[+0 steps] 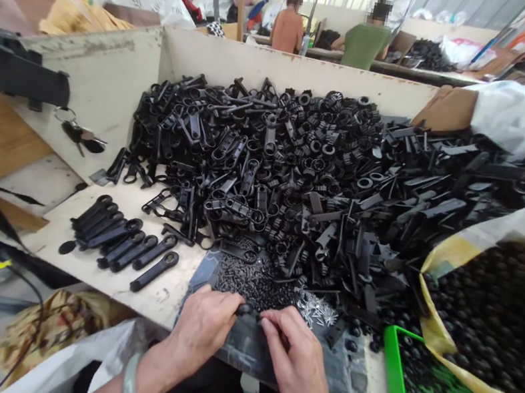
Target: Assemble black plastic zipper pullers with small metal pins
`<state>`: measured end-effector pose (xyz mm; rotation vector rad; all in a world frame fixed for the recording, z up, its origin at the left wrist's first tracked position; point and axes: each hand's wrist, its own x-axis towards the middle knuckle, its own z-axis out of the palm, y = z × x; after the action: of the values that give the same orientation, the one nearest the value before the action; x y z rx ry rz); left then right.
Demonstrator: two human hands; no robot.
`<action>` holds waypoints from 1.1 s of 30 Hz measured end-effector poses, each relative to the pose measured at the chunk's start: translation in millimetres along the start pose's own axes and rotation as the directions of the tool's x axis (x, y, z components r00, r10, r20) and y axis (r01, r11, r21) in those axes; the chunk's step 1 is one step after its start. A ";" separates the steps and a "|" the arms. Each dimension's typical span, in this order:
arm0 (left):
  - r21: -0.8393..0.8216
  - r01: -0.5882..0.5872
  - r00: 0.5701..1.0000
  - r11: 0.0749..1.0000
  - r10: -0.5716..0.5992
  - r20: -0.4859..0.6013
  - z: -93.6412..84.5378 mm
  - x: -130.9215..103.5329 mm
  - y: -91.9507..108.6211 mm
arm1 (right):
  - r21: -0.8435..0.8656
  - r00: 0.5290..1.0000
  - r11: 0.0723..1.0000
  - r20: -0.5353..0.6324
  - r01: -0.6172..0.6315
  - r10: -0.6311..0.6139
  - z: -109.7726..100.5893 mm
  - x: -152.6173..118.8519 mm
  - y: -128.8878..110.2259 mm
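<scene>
My left hand (204, 322) is closed at the front edge of the bench, with a pale bangle on its wrist. Between thumb and forefinger it grips a small black plastic part (248, 310), whose exact kind is too small to tell. Close by on the right, my right hand (295, 348) is pinched, fingertips beside that part; whatever it holds is hidden. Just beyond both hands lie a heap of tiny black pieces (252, 283) and a little pile of silver pins (316, 310). Beneath them is a dark worn mat (241, 345).
A big heap of black plastic parts (259, 155) fills the bench's back. Black handle-shaped pieces (155, 271) lie in a row at left. On the right are a green tray (391, 375) and a bag of black balls (502, 306). Two people sit farther back.
</scene>
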<state>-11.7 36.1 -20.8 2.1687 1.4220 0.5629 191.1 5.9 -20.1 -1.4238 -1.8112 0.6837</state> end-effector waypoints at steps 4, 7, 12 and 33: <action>-0.154 0.133 0.991 0.979 -0.134 0.001 -13.6 1.3 12.3 | 0.179 0.999 0.984 -0.029 -0.017 0.022 -6.2 6.4 -10.1; -0.460 0.313 0.949 0.831 -0.295 0.113 -24.7 -1.5 24.1 | 0.231 0.998 0.972 -0.057 0.041 -0.028 -8.2 11.3 -17.1; -0.638 0.378 0.922 0.671 -0.337 0.191 -31.9 -6.6 31.6 | 0.263 0.991 0.956 -0.012 0.133 -0.135 -9.5 18.9 -23.5; -0.814 0.544 0.787 0.203 -0.461 0.411 -25.6 -6.9 49.5 | 0.347 1.000 0.938 0.005 -0.012 0.011 -13.5 13.8 -24.7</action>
<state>6.8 17.1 28.7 0.7180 1.2000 0.7393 185.7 12.7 10.0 -1.1963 -1.5882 0.9591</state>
